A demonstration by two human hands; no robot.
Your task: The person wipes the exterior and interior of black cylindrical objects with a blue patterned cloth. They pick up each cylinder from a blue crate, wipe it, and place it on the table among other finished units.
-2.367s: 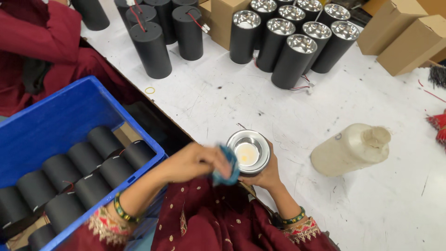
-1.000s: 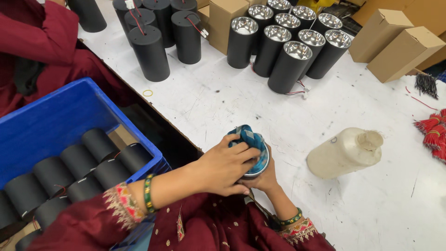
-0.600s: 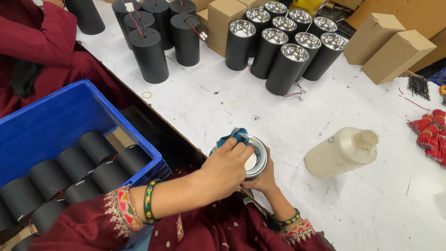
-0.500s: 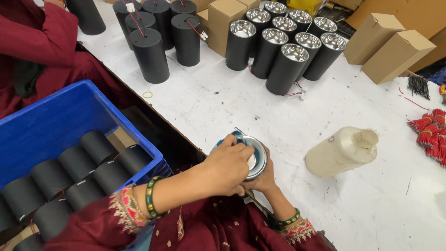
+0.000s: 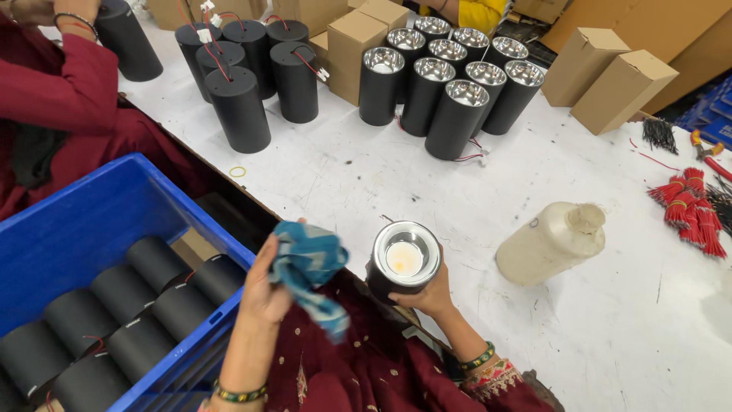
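Your right hand grips a black lamp can from below, fingers wrapped around its body, holding it above your lap at the table edge with its open end facing up. The shiny reflector and pale centre disc look clean (as far as this view tells). Your left hand is closed on a blue patterned cloth, lifted clear of the can and hanging to its left, not touching it.

Judging by the layout, the wiping of this can looks finished or close to it. A blue crate at your left holds black cans lying on their sides in rows, likely the ones yet to be done. Across the table, a cluster of upright cans shows silver reflectors, and a second group stands closed end up with red wires trailing out.

Plain brown cardboard boxes sit along the far edge: a small upright one between the two groups of cans, and two boxes at the far right, with larger cartons behind. No labels are readable on any. A cream plastic bottle lies on its side just right of your can. Bundles of red wire ends lie at the right edge. Another person's red sleeve reaches in at the upper left.
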